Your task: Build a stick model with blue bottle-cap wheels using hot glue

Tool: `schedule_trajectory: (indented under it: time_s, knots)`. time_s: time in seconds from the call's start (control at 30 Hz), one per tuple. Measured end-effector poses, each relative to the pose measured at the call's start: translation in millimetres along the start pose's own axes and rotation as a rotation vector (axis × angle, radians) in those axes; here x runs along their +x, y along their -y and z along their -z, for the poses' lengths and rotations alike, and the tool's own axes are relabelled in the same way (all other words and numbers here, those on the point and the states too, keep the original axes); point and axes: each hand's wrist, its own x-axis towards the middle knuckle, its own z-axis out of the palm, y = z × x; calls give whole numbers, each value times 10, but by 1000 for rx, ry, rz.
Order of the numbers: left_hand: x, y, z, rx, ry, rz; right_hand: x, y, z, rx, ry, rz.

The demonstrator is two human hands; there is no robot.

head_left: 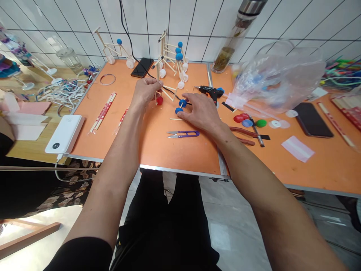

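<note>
Here we are at the middle of the orange table (pixel 175 158), and the left hand (pixel 146 90) has thumb and fingertips closed in a pinch on a stick frame (pixel 168 95), its red cap (pixel 159 100) low on the near side. We'd judge that grip, taken high up, is there to steady the frame while leaving its right side open. Just to the right, the right hand (pixel 201 109) has thumb and forefinger parted only by the width of a blue-capped stick (pixel 181 107), one at each cap, which looks like a way to control both ends at once; its other fingers we cannot make out well. Near side of the hands, a loose stick (pixel 176 119) and purple snips (pixel 184 134) lie within easy reach. Now the clutter: a black cord (pixel 122 15) runs down from the wall and past the frame, the likeliest snag, we reckon. The glue gun (pixel 210 90) sits just beyond the right hand, pliers (pixel 244 135) lie partly under the forearm, and a plastic bag (pixel 276 75) crowds the far right. On the far side, finished-looking stick models (pixel 169 56) and a phone (pixel 142 67) limit room behind the frame.
</note>
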Motion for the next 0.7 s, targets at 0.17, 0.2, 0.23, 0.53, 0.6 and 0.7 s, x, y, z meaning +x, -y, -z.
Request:
schedule_trajectory:
  time_s: [0.17, 0.2, 0.23, 0.53, 0.6, 0.7]
  knots:
    - [-51, -54, 0, -25, -5, 17, 4, -11, -17, 11, -14, 0]
    - [-58, -61, 1, -26, -5, 19, 6, -14, -20, 15, -17, -2]
    - [-62, -65, 3, -24, -5, 21, 8, -18, -23, 19, -18, -4]
    - [-45, -55, 10, -10, 1, 28, 14, -43, -39, 33, -27, 2]
    - [-48, -63, 10, -9, 1, 33, 15, -45, -41, 31, -25, 0]
    - [-56, -77, 8, -7, -4, 38, 15, -48, -45, 31, -23, 7]
